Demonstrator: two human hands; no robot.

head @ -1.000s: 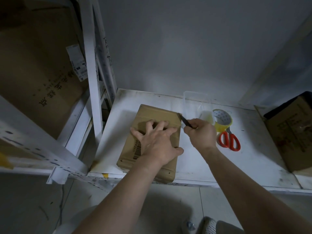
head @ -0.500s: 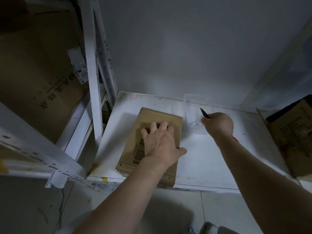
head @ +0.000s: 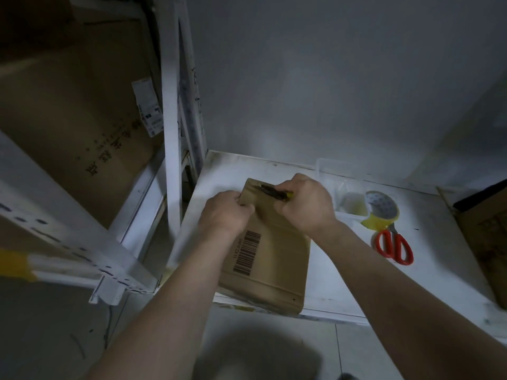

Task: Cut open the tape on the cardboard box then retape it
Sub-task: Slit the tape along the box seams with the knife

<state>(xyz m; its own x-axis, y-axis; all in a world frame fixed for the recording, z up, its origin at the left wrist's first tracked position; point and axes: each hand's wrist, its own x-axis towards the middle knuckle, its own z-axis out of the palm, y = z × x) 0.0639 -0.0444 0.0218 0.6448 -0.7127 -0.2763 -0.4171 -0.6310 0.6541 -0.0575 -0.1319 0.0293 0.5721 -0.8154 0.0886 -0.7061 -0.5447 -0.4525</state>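
White shelving (head: 340, 281) against a grey wall carries the cardboard box (head: 277, 256), which lies barcode-up with its near end over the shelf's front edge. At the box's far end the left hand (head: 226, 212) curls closed on the far left corner, while the right hand (head: 304, 204) is fisted round a dark cutter (head: 271, 192) whose tip seems to touch the top face, though blur hides the blade. Right of the box sit a clear tub (head: 348, 204), a yellow tape roll (head: 381, 209) and red-handled scissors (head: 395, 246).
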